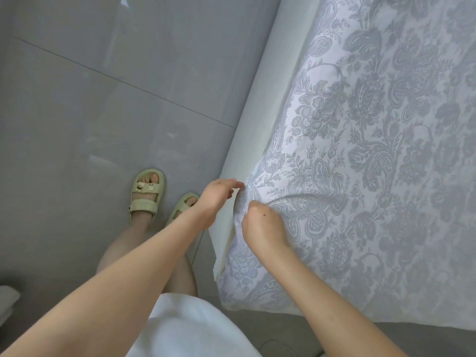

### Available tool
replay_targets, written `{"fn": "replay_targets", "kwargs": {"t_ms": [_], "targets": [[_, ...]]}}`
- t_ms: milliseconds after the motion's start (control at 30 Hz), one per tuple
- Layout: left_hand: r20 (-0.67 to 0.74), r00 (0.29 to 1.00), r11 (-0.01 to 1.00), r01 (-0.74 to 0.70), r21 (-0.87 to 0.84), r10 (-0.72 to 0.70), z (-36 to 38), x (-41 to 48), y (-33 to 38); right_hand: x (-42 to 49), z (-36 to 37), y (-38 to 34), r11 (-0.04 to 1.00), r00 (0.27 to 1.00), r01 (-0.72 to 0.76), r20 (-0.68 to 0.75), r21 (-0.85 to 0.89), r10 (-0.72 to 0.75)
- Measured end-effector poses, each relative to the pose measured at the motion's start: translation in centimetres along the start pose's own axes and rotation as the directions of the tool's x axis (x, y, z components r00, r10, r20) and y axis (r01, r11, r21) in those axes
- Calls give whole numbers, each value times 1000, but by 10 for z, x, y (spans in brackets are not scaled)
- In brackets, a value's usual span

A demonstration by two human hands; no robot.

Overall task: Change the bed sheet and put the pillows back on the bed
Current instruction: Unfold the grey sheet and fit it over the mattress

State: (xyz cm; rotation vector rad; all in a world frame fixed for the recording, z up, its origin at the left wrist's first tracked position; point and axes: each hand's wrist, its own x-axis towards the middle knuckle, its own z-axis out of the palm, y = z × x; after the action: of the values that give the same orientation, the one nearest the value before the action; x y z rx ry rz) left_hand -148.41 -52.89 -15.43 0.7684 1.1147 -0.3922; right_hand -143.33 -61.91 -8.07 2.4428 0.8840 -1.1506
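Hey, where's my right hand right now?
In the head view, low and centre, your right hand grips the floral sheet at the bed's edge, just right of your left hand, whose fingertips touch the same fold.

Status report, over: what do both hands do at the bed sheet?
Right hand grips sheet edge, fingers curled into the fold. Left hand at same edge, hold unclear. Sheet spread over bed. Nothing seen in the way.
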Motion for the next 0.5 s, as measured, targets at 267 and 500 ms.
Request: {"fn": "replay_targets", "kwargs": {"t_ms": [267,500], "targets": [[164,985,992,65,-109,-47,23,-9,-19,37,-59,33,813,748,526,-320,-249,-582],[159,987,1000,32,-2,-31,31,-3,-13,95,-90,4,450,812,580,435,-679,-389]]}}
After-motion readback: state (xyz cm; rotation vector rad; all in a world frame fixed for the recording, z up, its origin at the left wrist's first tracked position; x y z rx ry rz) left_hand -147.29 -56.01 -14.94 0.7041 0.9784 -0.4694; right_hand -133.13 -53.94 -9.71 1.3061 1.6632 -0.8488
